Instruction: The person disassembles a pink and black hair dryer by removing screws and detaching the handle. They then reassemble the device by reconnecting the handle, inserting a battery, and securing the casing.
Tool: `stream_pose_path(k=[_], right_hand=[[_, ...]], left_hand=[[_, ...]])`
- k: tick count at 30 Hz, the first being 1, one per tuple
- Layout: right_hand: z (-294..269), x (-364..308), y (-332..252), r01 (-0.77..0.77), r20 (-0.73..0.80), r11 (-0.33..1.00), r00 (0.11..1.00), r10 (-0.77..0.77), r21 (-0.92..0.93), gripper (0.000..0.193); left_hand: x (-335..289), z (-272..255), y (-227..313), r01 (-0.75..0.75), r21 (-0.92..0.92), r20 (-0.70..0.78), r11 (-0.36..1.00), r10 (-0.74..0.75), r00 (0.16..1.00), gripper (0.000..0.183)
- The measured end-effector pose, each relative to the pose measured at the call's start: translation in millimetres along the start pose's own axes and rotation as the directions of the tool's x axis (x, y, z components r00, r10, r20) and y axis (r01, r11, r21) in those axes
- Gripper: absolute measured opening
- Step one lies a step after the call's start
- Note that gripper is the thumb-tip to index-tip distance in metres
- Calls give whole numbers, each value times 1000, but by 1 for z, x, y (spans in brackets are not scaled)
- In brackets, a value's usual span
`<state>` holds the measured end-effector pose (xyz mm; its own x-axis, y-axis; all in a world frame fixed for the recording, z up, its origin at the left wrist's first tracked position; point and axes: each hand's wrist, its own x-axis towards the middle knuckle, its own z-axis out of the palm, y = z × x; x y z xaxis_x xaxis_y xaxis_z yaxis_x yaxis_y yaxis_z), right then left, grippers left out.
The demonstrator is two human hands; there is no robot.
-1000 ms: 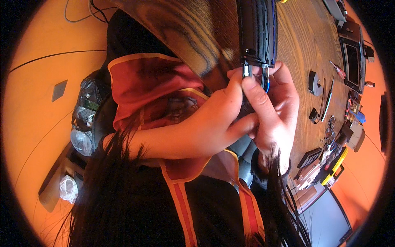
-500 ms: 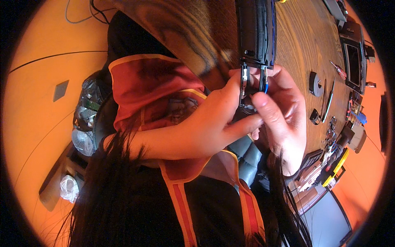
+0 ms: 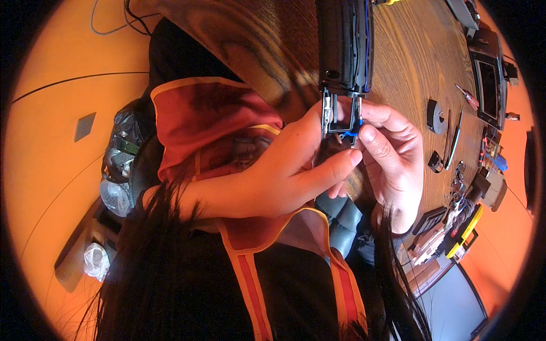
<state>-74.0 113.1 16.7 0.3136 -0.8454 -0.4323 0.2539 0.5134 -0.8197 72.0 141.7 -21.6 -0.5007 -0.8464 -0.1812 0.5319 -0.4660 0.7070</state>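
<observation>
Holding a long black device [image 3: 343, 48], pointed straight out lengthwise
Pinched near-end right by right hand [image 3: 397, 166], flanked left by left hand [image 3: 291, 159], tbh can't tell if gripping.

- Held casing [image 3: 343, 51]: blk
- Wire [image 3: 348, 135]: blue
- Tabletop [image 3: 412, 68]: dk brn w/ blk-ish swirly grain
- Apron [image 3: 207, 122]: red, orange trim; straps [image 3: 253, 290] striped same
- Floor [image 3: 51, 148]: orange, thin dk lines
- Screwdriver handle [image 3: 472, 102]: red
- Crumpled plastic [image 3: 96, 261]: wht
- Monitor screen [image 3: 449, 304]: pale gray-blue
</observation>
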Motion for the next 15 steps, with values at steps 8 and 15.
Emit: stream_pose_path(k=[8, 15], right_hand=[[5, 3, -2, 46, 0, 996, 999, -47, -72, 13], [7, 6, 0, 106, -36, 977, 993, -115, -183, 8]], left_hand=[[-1, -1, -5, -5, -55, -24, 998, 3, 1000, 40], [0, -2, -13, -39, -27, -61, 999, 38, 997, 43]])
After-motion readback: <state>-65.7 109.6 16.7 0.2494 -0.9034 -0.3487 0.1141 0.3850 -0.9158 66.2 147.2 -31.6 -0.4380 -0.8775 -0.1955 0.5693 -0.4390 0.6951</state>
